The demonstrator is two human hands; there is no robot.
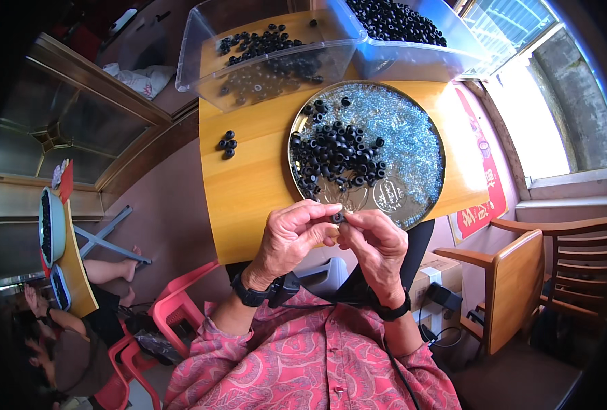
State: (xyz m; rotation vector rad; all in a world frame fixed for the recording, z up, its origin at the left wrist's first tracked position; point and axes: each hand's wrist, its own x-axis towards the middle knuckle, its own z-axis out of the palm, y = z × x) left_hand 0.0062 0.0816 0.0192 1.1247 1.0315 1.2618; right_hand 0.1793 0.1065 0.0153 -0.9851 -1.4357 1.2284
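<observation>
My left hand [288,234] pinches a small black ring-shaped piece [337,217] between thumb and forefinger, its hole turned upward. The closed fingertips of my right hand [377,246] press at the right side of the same piece; whether they also hold something tiny is hidden. Both hands are above the near edge of a round, shiny tray [356,198]. On the tray's left half lies a heap of similar black pieces [341,147]. Many tiny clear bluish pieces [409,140] cover its right half.
Two clear plastic bins [269,75] [413,58] with black pieces stand at the table's [249,205] far side. Several loose black pieces [228,145] lie left of the tray. A wooden chair [515,290] stands right, pink plastic chairs [180,301] left, and another person [71,348] sits far left.
</observation>
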